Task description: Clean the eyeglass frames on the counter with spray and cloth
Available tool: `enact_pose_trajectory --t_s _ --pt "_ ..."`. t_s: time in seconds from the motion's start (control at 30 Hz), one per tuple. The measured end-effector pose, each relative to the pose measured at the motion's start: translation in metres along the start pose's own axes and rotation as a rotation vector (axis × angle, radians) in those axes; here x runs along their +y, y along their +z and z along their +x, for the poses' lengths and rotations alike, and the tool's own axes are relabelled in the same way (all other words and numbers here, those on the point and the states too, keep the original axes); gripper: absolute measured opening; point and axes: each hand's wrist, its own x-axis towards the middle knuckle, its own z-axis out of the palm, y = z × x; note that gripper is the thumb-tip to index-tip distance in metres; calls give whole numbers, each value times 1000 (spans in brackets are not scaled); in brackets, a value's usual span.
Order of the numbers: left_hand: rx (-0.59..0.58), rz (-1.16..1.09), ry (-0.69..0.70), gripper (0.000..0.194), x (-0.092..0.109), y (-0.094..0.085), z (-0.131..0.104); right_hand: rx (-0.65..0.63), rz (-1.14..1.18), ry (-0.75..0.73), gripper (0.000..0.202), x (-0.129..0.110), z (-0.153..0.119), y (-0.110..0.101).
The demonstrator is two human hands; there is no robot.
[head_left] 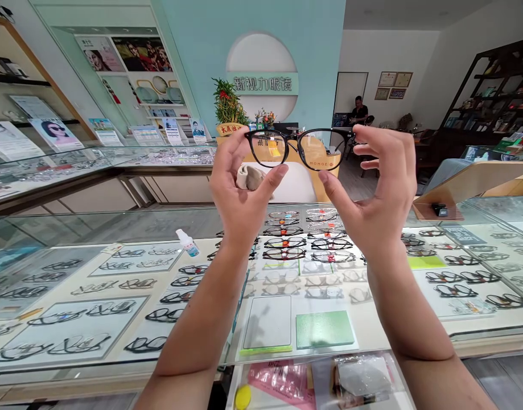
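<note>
Held up in front of me over the glass counter is a pair of eyeglasses [293, 136] with dark round frames and clear lenses. My left hand [246, 188] is closed on the frame's left end, thumb below and fingers above. A bunched beige cloth [249, 177] is tucked in that same palm. At the other end, my right hand [378, 182] pinches the frame near its hinge, with the thumb close to the lower rim. Below and left of my hands, a small white spray bottle [187, 243] stands tilted in the view on the counter.
The glass display counter [159, 219] holds many rows of eyeglasses. On it are a green pad [325, 328] and a white board [267, 323]. An open drawer [233, 370] with plastic packets sits nearest me. A wooden stand [466, 182] is at right; a person [358, 111] sits far back.
</note>
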Motion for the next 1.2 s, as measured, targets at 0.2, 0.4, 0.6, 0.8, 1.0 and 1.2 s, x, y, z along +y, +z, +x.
enact_pose_trajectory --t_s 0.2,0.4,0.6,0.8,1.0,1.2 --pt "200 -42 -58 75 16 6 -2 -21 150 58 44 0 2 0" --pt "280 209 -6 81 24 6 -6 -40 303 169 33 11 4 6" --pt "250 166 -25 88 23 4 -8 10 320 204 34 14 7 5" --pt "199 133 -42 87 30 -1 -6 14 396 233 33 28 7 9" --pt "184 133 -23 75 42 -4 -6 19 428 266 38 38 4 14" --pt "188 141 -46 67 52 -7 -6 59 435 293 38 31 4 14"
